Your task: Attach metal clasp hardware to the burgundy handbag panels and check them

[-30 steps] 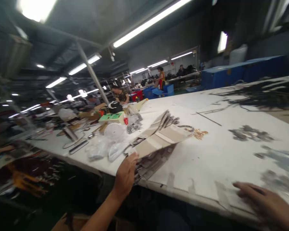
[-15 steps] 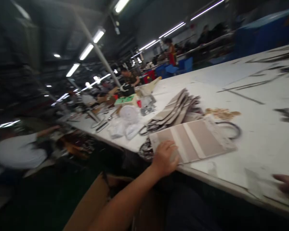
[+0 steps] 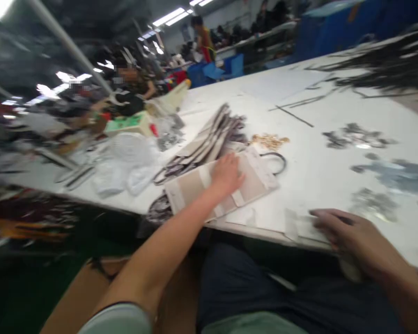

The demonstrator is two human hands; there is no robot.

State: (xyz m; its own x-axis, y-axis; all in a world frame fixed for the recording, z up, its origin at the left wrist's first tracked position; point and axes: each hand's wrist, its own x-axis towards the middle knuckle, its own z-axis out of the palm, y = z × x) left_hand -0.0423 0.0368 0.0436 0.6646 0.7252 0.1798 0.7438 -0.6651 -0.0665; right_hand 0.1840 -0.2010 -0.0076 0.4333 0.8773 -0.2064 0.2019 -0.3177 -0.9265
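A beige panel with pale stripes [image 3: 186, 191], perhaps a bag piece, lies at the front of the white table, with a dark looped handle [image 3: 282, 161] at its far right end. My left hand [image 3: 227, 174] rests flat on top of this panel, fingers stretched out. Over the table's front edge is my right hand [image 3: 348, 234], blurred, its fingers curled. A greyish shape [image 3: 350, 268] shows below its palm, too smeared to name. Behind the panel lies a stack of similar striped pieces [image 3: 205, 139]. Gold-coloured small parts [image 3: 270, 140] are heaped beside them.
Several clusters of silvery small parts [image 3: 357, 135] lie to the right, with dark strips [image 3: 379, 69] beyond. Clear plastic bags [image 3: 111, 176] and a green-topped box [image 3: 125, 123] stand left. An open cardboard box [image 3: 80, 292] is below the table edge. Other people work farther back.
My left hand has slid from the panel's near left end towards its middle. My right hand has come further into view at the table edge. The head view has turned right.
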